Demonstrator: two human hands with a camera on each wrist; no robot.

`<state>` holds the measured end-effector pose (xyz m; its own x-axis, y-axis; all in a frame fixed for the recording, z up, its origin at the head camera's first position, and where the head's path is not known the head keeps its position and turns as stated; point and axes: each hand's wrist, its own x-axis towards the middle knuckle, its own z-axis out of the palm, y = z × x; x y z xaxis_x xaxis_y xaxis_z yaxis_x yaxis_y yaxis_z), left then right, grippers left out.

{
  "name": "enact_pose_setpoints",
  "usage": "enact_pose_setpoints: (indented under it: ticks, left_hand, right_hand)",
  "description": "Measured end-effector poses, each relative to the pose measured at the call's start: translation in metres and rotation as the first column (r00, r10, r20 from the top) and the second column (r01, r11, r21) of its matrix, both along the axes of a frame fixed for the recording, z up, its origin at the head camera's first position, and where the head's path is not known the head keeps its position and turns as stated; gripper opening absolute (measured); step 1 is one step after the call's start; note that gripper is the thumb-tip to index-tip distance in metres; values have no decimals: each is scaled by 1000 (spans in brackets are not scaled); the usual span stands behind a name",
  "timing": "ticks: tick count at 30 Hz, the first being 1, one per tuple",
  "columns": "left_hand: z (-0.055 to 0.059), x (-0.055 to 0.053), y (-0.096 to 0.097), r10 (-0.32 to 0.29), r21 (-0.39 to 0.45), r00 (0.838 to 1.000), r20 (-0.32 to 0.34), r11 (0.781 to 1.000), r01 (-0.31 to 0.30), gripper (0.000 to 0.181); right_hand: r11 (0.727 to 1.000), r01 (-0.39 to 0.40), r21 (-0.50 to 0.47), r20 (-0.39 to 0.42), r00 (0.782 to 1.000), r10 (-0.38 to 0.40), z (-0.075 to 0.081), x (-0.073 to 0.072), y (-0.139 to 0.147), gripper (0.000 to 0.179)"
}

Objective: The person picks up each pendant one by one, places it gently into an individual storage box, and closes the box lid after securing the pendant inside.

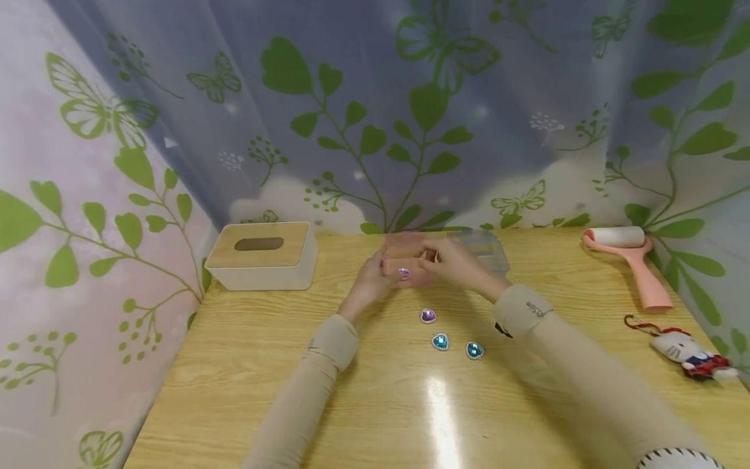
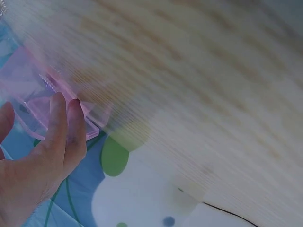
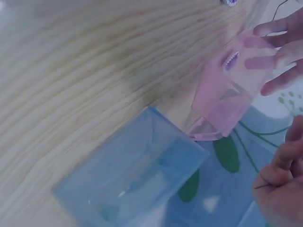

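Note:
In the head view my left hand (image 1: 374,279) rests against the left side of a translucent pink box (image 1: 410,280), its fairly straight fingers touching the wall. Inside that box, near the front, sits a purple heart gem (image 1: 404,274). My right hand (image 1: 451,262) is over the box's right part, thumb and fingers bent together; I cannot tell whether they pinch anything. In the right wrist view, the right hand's fingers (image 3: 289,156) curl beside the pink box (image 3: 218,99). A translucent blue box (image 1: 497,253) stands just right of the pink one, partly hidden by the right hand.
Nearer on the wooden table lie another purple heart gem (image 1: 428,316) and two teal heart gems (image 1: 440,342). A tissue box (image 1: 263,257) stands at the left. At the right are a pink lint roller (image 1: 641,267) and a plush cat keychain (image 1: 685,352). A patterned curtain (image 1: 375,130) hangs behind.

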<state>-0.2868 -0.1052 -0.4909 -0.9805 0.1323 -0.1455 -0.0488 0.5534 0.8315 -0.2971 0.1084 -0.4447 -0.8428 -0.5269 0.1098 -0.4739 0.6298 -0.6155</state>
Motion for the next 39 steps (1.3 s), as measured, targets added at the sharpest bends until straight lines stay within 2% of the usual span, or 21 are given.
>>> enact_pose_setpoints:
  ticks: [3,5,9,12,18,23,28,33,36,39]
  left_hand:
    - [1,1,-1,9,18,1000,1,1000,-9,84]
    - [1,1,-1,2,39,1000,-7,999,-2,84]
    - [0,1,1,-26,86,999,-22,996,28,83]
    - [-1,1,1,-26,82,999,-21,996,27,84]
    - [-1,0,0,-8,38,1000,3,999,8,86]
    - [-1,1,0,-20,51,1000,-1,999,20,84]
    - [-1,2,0,-21,54,1000,-5,998,22,85]
    - [-1,1,1,-12,37,1000,0,999,12,86]
    - [-1,0,1,-6,24,1000,2,1000,6,86]
    - [-1,0,1,-3,19,1000,-4,1000,3,86]
  right_hand:
    - [996,-75,46,1,997,75,1,14,10,23]
    - [987,-132,90,2,991,132,-2,22,16,31]
    - [962,-227,152,32,974,225,-15,34,27,50]
    - [945,-268,185,55,963,263,-26,38,31,54]
    - [924,-280,259,50,960,277,-42,38,33,52]
    - [908,-279,312,-5,956,295,-48,38,30,49]
    - [888,-274,369,-95,939,329,-54,37,27,40]
    - [889,-271,370,-122,934,335,-55,37,25,33]
    - [886,-278,371,-156,922,354,-56,36,25,28]
    - [875,-289,389,-200,900,386,-57,34,25,24]
